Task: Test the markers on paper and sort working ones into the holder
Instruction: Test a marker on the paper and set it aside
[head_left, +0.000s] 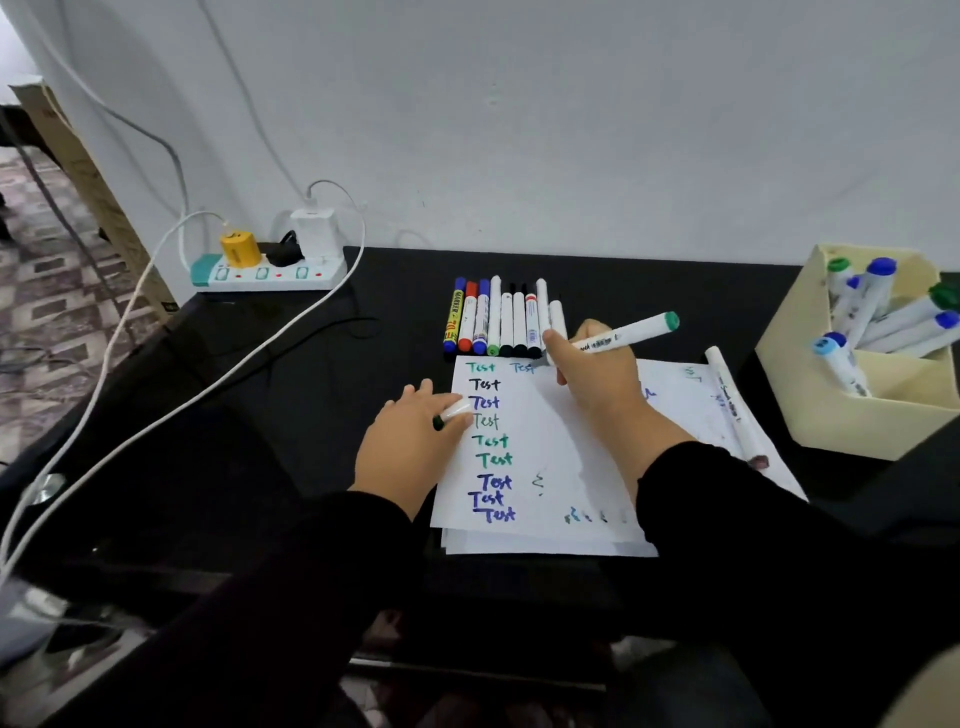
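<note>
I see the right hand (597, 374) gripping a green marker (626, 335) over the paper's (545, 467) top edge: long axis diagonal, capped end up-right, tip down-left at the second "Test". Left hand (415, 441) rests on the paper's left edge, fingers pinching the cap (453, 414). Holder (831, 410) sits far right.
</note>
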